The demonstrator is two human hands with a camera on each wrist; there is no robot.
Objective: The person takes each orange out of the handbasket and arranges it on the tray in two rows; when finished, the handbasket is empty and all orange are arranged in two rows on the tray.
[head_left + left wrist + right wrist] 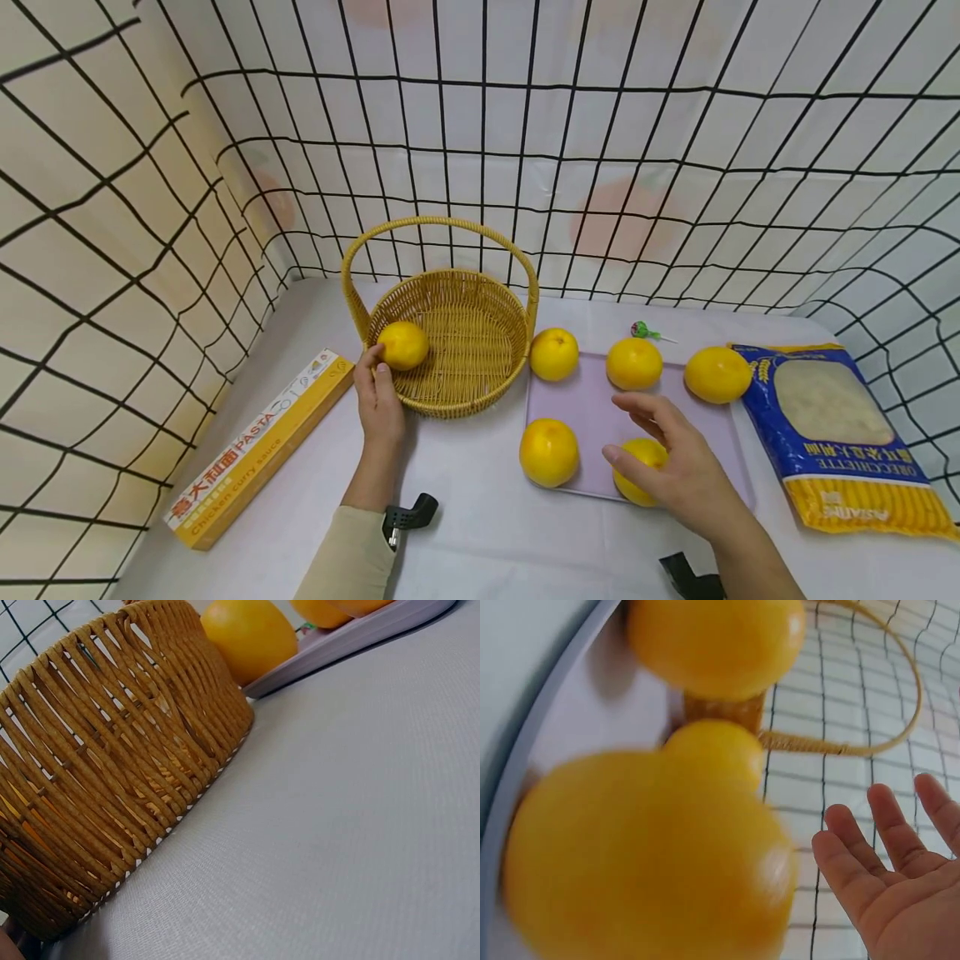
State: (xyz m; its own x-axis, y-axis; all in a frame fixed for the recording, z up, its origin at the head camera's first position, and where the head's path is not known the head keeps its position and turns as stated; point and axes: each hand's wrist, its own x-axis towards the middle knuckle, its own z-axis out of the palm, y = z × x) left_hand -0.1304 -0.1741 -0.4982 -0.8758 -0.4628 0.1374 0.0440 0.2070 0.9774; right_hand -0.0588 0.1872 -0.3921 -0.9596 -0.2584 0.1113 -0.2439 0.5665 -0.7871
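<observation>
At the left side of a wicker basket [465,408] with a tall arched handle, my left hand [381,412] holds the rim, fingers and thumb about its edge. One orange [405,345] lies inside the basket, right beside those fingertips. My right hand [682,471] hovers over the front of a pale purple tray [592,417], fingers spread and holding nothing. Below it sits a partly hidden orange [637,479], which looms large as a yellow orange [652,862] in the right wrist view. Other oranges rest on or at the tray's edges, including a front-left orange [549,452]. The woven side [127,742] fills much of the left wrist view.
A yellow pasta box [258,450] lies slanted left of the basket. Right of the tray is a blue and yellow orecchiette bag [847,433]. A small lollipop [647,331] lies behind the tray. Black wire mesh [525,158] encloses the back and sides.
</observation>
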